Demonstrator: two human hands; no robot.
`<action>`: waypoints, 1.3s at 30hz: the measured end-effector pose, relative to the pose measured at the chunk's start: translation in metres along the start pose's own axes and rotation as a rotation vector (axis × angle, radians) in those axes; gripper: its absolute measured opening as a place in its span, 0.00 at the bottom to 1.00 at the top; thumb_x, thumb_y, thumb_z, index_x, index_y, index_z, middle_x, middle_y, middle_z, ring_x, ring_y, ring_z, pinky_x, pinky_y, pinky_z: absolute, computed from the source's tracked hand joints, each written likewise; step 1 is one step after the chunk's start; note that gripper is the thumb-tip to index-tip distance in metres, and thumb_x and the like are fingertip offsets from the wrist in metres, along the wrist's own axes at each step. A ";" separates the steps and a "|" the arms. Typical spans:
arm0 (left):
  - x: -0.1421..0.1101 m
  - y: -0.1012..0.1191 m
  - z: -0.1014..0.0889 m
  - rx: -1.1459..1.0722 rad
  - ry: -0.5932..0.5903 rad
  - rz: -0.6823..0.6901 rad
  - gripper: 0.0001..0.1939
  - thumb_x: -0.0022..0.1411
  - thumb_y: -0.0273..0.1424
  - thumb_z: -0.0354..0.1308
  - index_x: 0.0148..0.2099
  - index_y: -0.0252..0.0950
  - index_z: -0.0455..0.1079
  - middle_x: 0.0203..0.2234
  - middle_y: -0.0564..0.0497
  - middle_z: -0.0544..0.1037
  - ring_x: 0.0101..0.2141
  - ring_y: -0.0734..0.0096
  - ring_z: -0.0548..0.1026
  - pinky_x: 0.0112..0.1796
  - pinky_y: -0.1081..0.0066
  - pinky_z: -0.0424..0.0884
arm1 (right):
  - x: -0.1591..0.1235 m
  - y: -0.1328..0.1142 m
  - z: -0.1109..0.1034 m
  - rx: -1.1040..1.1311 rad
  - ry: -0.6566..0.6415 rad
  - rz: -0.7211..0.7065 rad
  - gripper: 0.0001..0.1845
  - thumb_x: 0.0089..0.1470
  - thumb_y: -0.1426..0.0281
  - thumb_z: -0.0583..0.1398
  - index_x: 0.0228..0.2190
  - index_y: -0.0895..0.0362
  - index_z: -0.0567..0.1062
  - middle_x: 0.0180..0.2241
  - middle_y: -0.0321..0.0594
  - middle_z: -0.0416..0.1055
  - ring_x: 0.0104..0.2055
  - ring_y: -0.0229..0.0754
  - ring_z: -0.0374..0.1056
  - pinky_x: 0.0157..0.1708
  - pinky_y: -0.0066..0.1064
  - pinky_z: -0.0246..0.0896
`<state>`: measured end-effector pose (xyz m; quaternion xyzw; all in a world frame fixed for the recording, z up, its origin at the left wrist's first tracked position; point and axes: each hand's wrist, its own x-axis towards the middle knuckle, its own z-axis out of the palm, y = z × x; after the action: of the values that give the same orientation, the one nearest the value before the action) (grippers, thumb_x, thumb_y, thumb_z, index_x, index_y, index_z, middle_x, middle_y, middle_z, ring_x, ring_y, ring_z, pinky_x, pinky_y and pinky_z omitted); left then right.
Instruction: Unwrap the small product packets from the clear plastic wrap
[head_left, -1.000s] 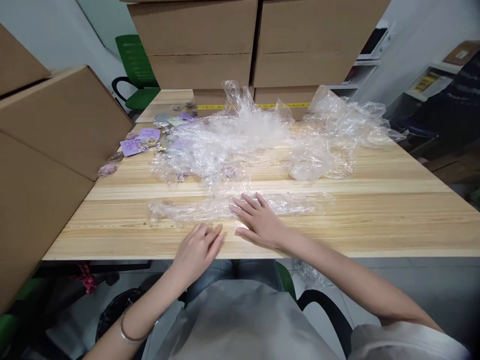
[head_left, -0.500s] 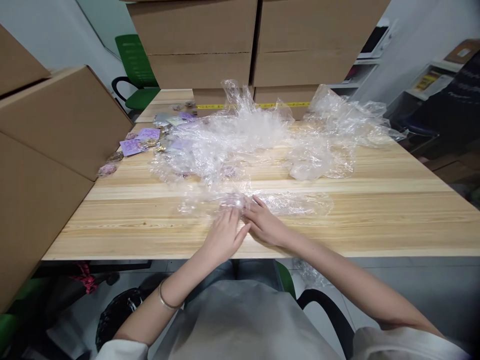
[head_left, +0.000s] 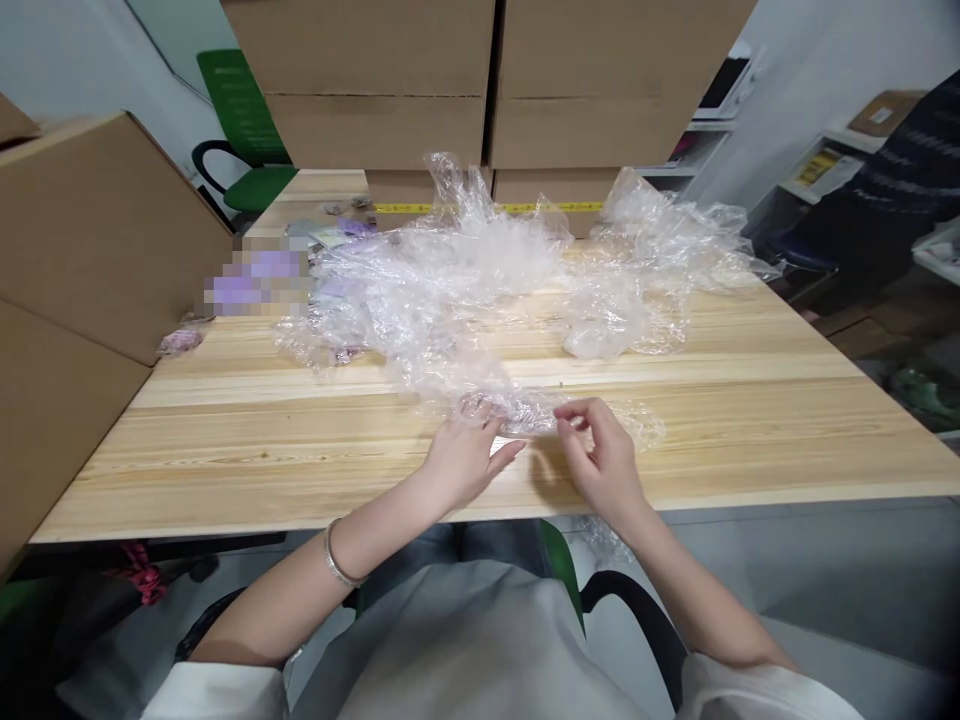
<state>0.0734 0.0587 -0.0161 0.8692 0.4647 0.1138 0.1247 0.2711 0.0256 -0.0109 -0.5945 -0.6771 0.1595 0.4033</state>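
A crumpled strip of clear plastic film (head_left: 529, 410) lies near the front of the wooden table. My left hand (head_left: 469, 455) rests on its left part, fingers stretched forward and thumb spread to the right; its fingertips are partly veiled by the shiny film. At the strip's right part, my right hand (head_left: 604, 450) is raised a little, with thumb and forefinger closed together on the film's edge. Something pinkish shows faintly within the film by the left fingertips, too unclear to name. Beyond my hands, a big heap of clear plastic (head_left: 420, 280) spreads over the table.
More crumpled plastic (head_left: 630, 310) lies at the right. Small purple packets (head_left: 255, 278) and a pink packet (head_left: 180, 342) sit at the left, beside a large cardboard box (head_left: 82, 240). Tall cardboard boxes (head_left: 375, 130) stand behind the table (head_left: 750, 410).
My right hand has moved right, away from my left hand, and lifted with its fingers bent. My left hand has shifted slightly rightward along the film. The view has turned a little.
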 end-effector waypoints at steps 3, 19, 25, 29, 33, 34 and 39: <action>0.005 0.003 0.007 0.037 0.021 0.030 0.30 0.71 0.48 0.46 0.63 0.32 0.67 0.62 0.35 0.67 0.66 0.43 0.58 0.64 0.48 0.54 | -0.026 0.007 -0.020 -0.257 -0.141 0.042 0.16 0.65 0.61 0.51 0.35 0.54 0.74 0.37 0.47 0.76 0.41 0.52 0.72 0.43 0.46 0.67; 0.005 0.003 0.019 0.090 0.025 0.085 0.30 0.69 0.46 0.53 0.67 0.37 0.63 0.67 0.36 0.60 0.68 0.40 0.51 0.65 0.43 0.49 | 0.007 0.015 0.020 0.351 -0.088 0.210 0.27 0.61 0.55 0.59 0.58 0.52 0.70 0.57 0.46 0.72 0.59 0.54 0.68 0.59 0.49 0.62; 0.004 -0.013 0.007 -0.129 -0.019 0.213 0.18 0.67 0.31 0.55 0.56 0.34 0.72 0.60 0.39 0.70 0.63 0.47 0.64 0.62 0.49 0.60 | 0.022 0.008 0.050 0.163 -0.304 -0.291 0.22 0.65 0.71 0.51 0.57 0.51 0.73 0.61 0.41 0.68 0.67 0.48 0.57 0.68 0.52 0.48; -0.004 -0.028 -0.010 -0.251 0.029 0.215 0.14 0.71 0.29 0.48 0.48 0.33 0.73 0.48 0.40 0.78 0.50 0.55 0.76 0.51 0.57 0.73 | 0.030 0.016 0.049 0.110 -0.362 -0.391 0.23 0.63 0.73 0.53 0.57 0.49 0.72 0.59 0.41 0.70 0.65 0.48 0.61 0.67 0.53 0.48; -0.007 -0.034 -0.016 -0.126 0.149 0.281 0.23 0.68 0.32 0.53 0.62 0.28 0.63 0.60 0.30 0.67 0.62 0.46 0.65 0.57 0.49 0.66 | 0.030 0.009 0.041 0.102 -0.414 -0.366 0.21 0.64 0.72 0.52 0.54 0.52 0.74 0.59 0.44 0.70 0.65 0.49 0.60 0.66 0.53 0.48; -0.005 -0.035 -0.016 -0.116 0.111 0.341 0.29 0.68 0.35 0.55 0.66 0.30 0.57 0.64 0.31 0.61 0.66 0.46 0.58 0.61 0.48 0.60 | 0.031 0.007 0.038 0.130 -0.432 -0.335 0.20 0.66 0.70 0.51 0.54 0.52 0.75 0.59 0.44 0.69 0.65 0.50 0.60 0.66 0.53 0.49; 0.015 -0.039 -0.017 -0.171 -0.116 0.400 0.46 0.63 0.47 0.61 0.74 0.41 0.41 0.70 0.40 0.54 0.69 0.50 0.51 0.66 0.49 0.48 | 0.037 0.011 0.031 0.393 -0.568 -0.020 0.21 0.67 0.60 0.50 0.41 0.57 0.79 0.43 0.44 0.78 0.50 0.51 0.71 0.53 0.46 0.64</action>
<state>0.0460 0.0940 -0.0111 0.9354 0.2637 0.1251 0.1995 0.2570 0.0708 -0.0244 -0.4306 -0.7245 0.4421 0.3071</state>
